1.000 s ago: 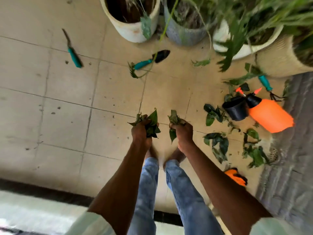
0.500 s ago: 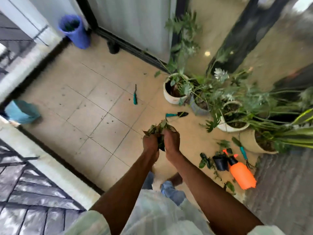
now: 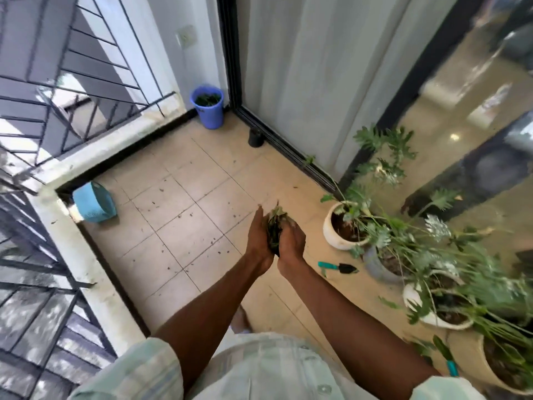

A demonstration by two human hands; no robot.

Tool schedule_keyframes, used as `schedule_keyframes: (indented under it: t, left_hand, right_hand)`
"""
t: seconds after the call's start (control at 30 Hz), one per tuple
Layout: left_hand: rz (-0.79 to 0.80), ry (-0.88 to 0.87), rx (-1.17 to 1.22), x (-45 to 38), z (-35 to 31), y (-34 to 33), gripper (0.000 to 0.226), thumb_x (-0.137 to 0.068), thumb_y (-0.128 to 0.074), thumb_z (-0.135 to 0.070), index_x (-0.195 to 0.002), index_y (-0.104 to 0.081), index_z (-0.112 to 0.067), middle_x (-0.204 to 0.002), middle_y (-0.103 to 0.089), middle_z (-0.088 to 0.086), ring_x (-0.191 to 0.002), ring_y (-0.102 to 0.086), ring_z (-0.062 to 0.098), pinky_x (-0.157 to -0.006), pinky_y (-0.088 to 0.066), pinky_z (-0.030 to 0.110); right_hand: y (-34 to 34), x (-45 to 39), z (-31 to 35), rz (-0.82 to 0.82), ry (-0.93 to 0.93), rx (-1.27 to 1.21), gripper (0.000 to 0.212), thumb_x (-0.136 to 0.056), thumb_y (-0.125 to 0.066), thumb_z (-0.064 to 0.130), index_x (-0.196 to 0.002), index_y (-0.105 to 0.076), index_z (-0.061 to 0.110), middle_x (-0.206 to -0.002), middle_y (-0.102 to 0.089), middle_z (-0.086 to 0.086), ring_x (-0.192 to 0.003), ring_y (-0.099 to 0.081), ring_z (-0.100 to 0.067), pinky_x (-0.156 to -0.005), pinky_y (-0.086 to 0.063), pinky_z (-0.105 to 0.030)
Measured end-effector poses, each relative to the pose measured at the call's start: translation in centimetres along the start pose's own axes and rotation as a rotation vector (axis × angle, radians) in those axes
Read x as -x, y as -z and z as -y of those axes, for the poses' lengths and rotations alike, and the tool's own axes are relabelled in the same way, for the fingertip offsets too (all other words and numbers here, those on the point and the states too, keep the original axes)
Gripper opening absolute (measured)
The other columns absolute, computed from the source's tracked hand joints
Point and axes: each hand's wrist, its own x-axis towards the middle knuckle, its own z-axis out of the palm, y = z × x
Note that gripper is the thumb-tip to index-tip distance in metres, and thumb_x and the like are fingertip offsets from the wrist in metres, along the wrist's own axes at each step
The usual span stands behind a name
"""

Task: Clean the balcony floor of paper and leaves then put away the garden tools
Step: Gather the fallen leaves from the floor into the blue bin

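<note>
Green leaves [image 3: 274, 229], a second ago split into two fistfuls, are now one bundle clamped between both hands, left hand [image 3: 259, 241] and right hand [image 3: 291, 241] pressed together, facing the blue bucket [image 3: 208, 114] for dumping.

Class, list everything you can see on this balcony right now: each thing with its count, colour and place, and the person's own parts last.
Leaves: one bunch, green, pressed between both hands.
Bucket: one, blue, far corner by the door frame, greenery inside.
Basket: one, light blue, tipped against the left ledge.
Trowel: one, teal handle, dark blade, on the floor beside the pots.
Potted plants: at least four, pale pots, right side.
Small pot: one, black, by the door track.
Left hand: cups leaves.
Right hand: cups leaves.
</note>
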Motion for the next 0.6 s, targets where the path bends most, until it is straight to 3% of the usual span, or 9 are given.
schedule_keyframes:
  t: [0.07,0.13,0.2,0.27,0.33,0.4,0.43,0.5,0.6]
  left_hand:
    - [-0.046,0.001,-0.009,-1.6,-3.5,1.5,0.052,-0.099,-0.039,-0.053,-0.114,-0.067,-0.012,-0.110,-0.069,0.009,-0.103,-0.064,0.023,-0.089,-0.049,0.034]
    - [-0.109,-0.026,-0.081,-2.9,-6.8,2.6,0.040,-0.098,-0.047,-0.044,-0.107,-0.069,-0.012,-0.106,-0.068,0.010,-0.099,-0.064,0.024,-0.087,-0.050,0.034]
    - [-0.146,-0.047,-0.106,-4.3,-9.3,3.3,0.034,-0.097,-0.052,-0.036,-0.115,-0.068,-0.012,-0.107,-0.068,0.010,-0.100,-0.064,0.025,-0.085,-0.050,0.033]
    - [-0.158,-0.062,-0.092,-6.3,-11.7,3.6,0.030,-0.098,-0.050,-0.030,-0.118,-0.067,-0.014,-0.110,-0.070,0.008,-0.102,-0.064,0.023,-0.083,-0.050,0.032]
    - [-0.143,-0.089,-0.104,-8.5,-14.0,3.0,0.027,-0.100,-0.047,-0.029,-0.103,-0.070,-0.014,-0.094,-0.070,0.004,-0.088,-0.064,0.019,-0.077,-0.049,0.031]
    - [-0.090,-0.119,-0.109,-10.7,-16.3,2.1,0.037,-0.098,-0.048,-0.044,-0.103,-0.069,-0.015,-0.082,-0.063,0.005,-0.080,-0.058,0.020,-0.074,-0.049,0.031]
    - [-0.093,-0.106,-0.098,-11.7,-17.6,1.4,0.047,-0.094,-0.047,-0.057,-0.102,-0.068,-0.016,-0.078,-0.060,0.005,-0.080,-0.057,0.021,-0.076,-0.049,0.032]
    - [-0.095,-0.089,-0.043,-14.8,-20.5,0.3,0.068,-0.086,-0.039,-0.075,-0.103,-0.067,-0.016,-0.079,-0.061,0.008,-0.084,-0.059,0.023,-0.083,-0.050,0.035]
    - [-0.096,-0.105,0.062,-19.3,-25.2,-2.0,0.075,-0.085,-0.032,-0.079,-0.099,-0.066,-0.013,-0.078,-0.064,0.007,-0.078,-0.061,0.022,-0.081,-0.051,0.035]
  right_hand:
    - [-4.2,-0.5,0.7,0.033,0.035,0.027,0.023,-0.093,-0.052,0.012,-0.098,-0.071,0.024,-0.104,-0.068,-0.002,-0.101,-0.064,-0.024,-0.094,-0.053,-0.040]
    - [-8.0,-0.6,1.5,0.079,0.018,0.036,0.023,-0.094,-0.052,0.012,-0.085,-0.069,0.025,-0.096,-0.069,-0.002,-0.098,-0.065,-0.025,-0.093,-0.053,-0.040]
    - [-10.9,-1.4,1.8,0.122,-0.026,0.047,0.021,-0.095,-0.055,0.018,-0.082,-0.070,0.025,-0.094,-0.070,-0.002,-0.096,-0.066,-0.023,-0.092,-0.053,-0.038]
    - [-13.5,-3.0,2.4,0.183,-0.043,0.085,0.018,-0.093,-0.057,0.032,-0.092,-0.072,0.023,-0.103,-0.071,-0.004,-0.100,-0.066,-0.023,-0.093,-0.052,-0.039]
    - [-15.7,-4.7,3.9,0.266,-0.049,0.198,0.040,-0.090,-0.054,0.051,-0.114,-0.066,0.021,-0.117,-0.068,-0.001,-0.112,-0.062,-0.022,-0.098,-0.048,-0.038]
    - [-17.7,-7.0,5.6,0.329,-0.055,0.223,0.057,-0.088,-0.050,0.059,-0.128,-0.058,0.018,-0.126,-0.062,0.002,-0.119,-0.056,-0.018,-0.103,-0.043,-0.037]
    - [-18.7,-8.3,6.4,0.340,-0.045,0.225,0.056,-0.088,-0.053,0.058,-0.127,-0.059,0.018,-0.125,-0.061,0.004,-0.118,-0.055,-0.016,-0.103,-0.043,-0.036]
    - [-21.2,-11.9,8.0,0.326,-0.046,0.134,0.032,-0.087,-0.064,0.043,-0.111,-0.070,0.023,-0.116,-0.068,0.006,-0.112,-0.061,-0.016,-0.094,-0.048,-0.033]
    - [-25.1,-16.6,11.2,0.313,-0.073,0.049,0.010,-0.081,-0.073,0.019,-0.091,-0.074,0.022,-0.091,-0.075,0.004,-0.096,-0.069,-0.020,-0.083,-0.053,-0.030]
